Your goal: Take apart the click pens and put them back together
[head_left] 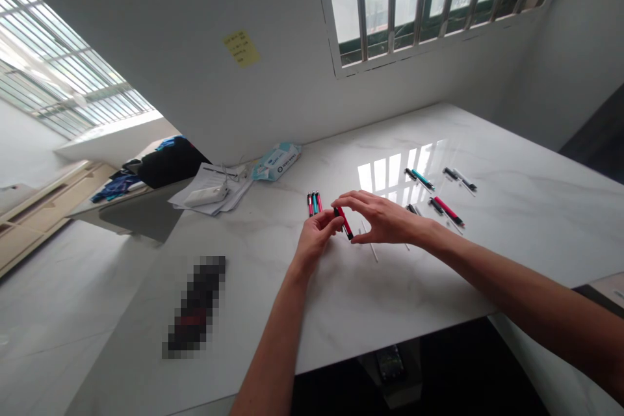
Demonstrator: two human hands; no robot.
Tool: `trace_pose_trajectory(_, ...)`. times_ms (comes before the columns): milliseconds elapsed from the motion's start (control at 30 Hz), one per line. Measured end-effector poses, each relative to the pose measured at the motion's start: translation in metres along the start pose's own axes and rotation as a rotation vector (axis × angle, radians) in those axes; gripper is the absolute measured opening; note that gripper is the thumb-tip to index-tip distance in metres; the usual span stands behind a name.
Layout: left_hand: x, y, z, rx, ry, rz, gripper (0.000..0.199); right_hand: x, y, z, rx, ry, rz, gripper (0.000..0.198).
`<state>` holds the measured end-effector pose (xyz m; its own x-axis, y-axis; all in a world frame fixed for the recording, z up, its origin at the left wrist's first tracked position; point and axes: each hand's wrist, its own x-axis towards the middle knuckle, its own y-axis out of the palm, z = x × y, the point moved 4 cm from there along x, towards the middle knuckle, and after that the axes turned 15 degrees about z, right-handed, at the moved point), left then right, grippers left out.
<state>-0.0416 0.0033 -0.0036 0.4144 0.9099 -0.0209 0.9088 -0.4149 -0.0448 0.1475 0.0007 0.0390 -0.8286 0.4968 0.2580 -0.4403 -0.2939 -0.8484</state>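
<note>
A red pen barrel (344,223) with black ends is pinched between the thumb and fingers of my left hand (316,234), just above the table. My right hand (377,216) spans the same pen lengthwise, its fingertips at the upper end and its thumb at the lower end. Behind my left hand lie several assembled pens (314,203) in red and teal, side by side. Under and beside my right hand are a thin white refill (373,252) and a black pen part (411,208), partly covered by the hand.
Toward the right lie sets of pen parts: a teal barrel (422,179), a red barrel (449,210) and a white barrel (465,179). A wipes pack (277,162) and papers (234,200) are by the wall. A blurred dark item (197,305) lies left; a phone (390,363) is below the table edge.
</note>
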Motion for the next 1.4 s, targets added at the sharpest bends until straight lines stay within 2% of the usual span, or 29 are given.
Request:
trace_pose_trajectory(200,0.000,-0.002,-0.001,-0.018,0.010,-0.047,0.031,-0.002,-0.003,-0.006,0.052,0.022,-0.020,0.089)
trace_pose_trajectory(267,-0.001,-0.004,-0.001,-0.036,0.013,-0.098,0.031,-0.003,-0.003,-0.015,0.023,0.074,0.020,0.070)
trace_pose_trajectory(367,-0.002,-0.006,-0.003,-0.082,0.024,-0.156,0.033,-0.004,0.003,-0.029,0.008,0.135,0.186,0.031)
trace_pose_trajectory(467,-0.003,-0.007,-0.006,-0.126,0.053,-0.173,0.036,-0.004,0.012,-0.036,0.045,0.149,0.299,0.021)
trace_pose_trajectory(600,-0.003,-0.008,-0.007,-0.143,0.072,-0.207,0.038,-0.003,0.018,-0.035,0.062,0.131,0.331,0.007)
trace_pose_trajectory(667,-0.002,-0.008,-0.006,-0.102,0.079,-0.220,0.038,-0.002,0.018,-0.033,0.083,0.131,0.293,0.003)
trace_pose_trajectory(833,0.002,-0.010,0.001,0.049,0.106,-0.211,0.035,-0.004,0.007,-0.040,0.221,0.204,0.107,0.012)
trace_pose_trajectory(1067,0.002,-0.004,0.002,0.259,0.084,-0.127,0.028,-0.008,-0.009,-0.048,0.298,0.247,-0.165,0.017)
trace_pose_trajectory(1400,0.001,0.002,-0.003,0.374,0.072,-0.090,0.023,-0.003,-0.010,-0.043,0.259,0.212,-0.134,0.014)
